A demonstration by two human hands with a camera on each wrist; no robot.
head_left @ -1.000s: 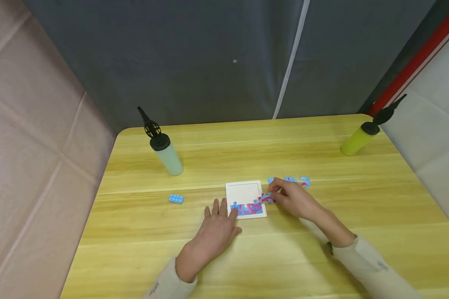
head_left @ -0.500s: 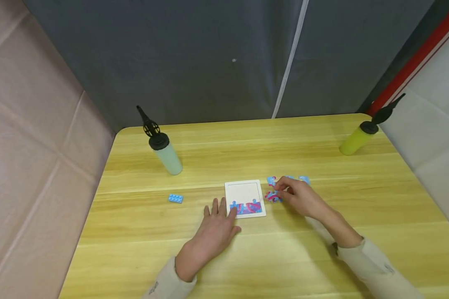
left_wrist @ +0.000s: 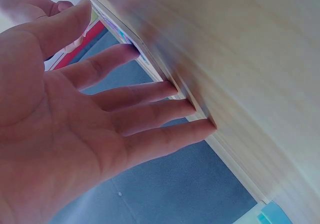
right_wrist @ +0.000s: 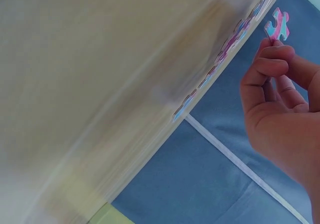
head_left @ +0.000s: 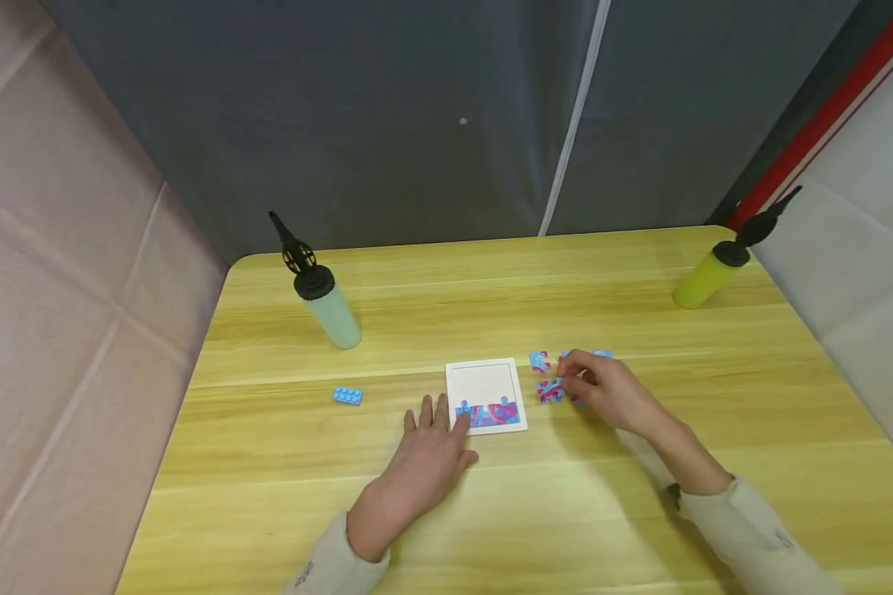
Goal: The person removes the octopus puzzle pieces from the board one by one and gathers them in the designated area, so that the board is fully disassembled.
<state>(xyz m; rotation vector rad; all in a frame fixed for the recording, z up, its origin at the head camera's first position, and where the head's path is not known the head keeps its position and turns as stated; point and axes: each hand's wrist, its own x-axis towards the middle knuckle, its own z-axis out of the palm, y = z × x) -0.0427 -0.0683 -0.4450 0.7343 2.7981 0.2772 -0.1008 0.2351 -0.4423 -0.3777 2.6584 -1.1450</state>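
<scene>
My right hand (head_left: 613,392) pinches a pink-and-blue jigsaw piece (right_wrist: 278,25) between thumb and forefinger, and the right wrist view shows it held above the table. In the head view this jigsaw piece (head_left: 549,390) is right of a white square puzzle tray (head_left: 484,378). Joined jigsaw pieces (head_left: 494,415) fill the bottom row of the tray. Fingers spread, my left hand (head_left: 424,467) lies at the tray's lower left, its forefinger touching the corner there. Other loose pieces (head_left: 539,361) lie beyond and under my right hand, partly hidden.
A blue toy brick (head_left: 347,396) lies left of the tray. A pale green bottle (head_left: 332,314) with a black top stands at the back left, and a yellow-green bottle (head_left: 703,281) at the back right. A dark curtain (head_left: 387,124) hangs behind the table.
With the pinched piece, my right hand has moved right, from over the tray's right edge to beside it. The left hand stays where it was.
</scene>
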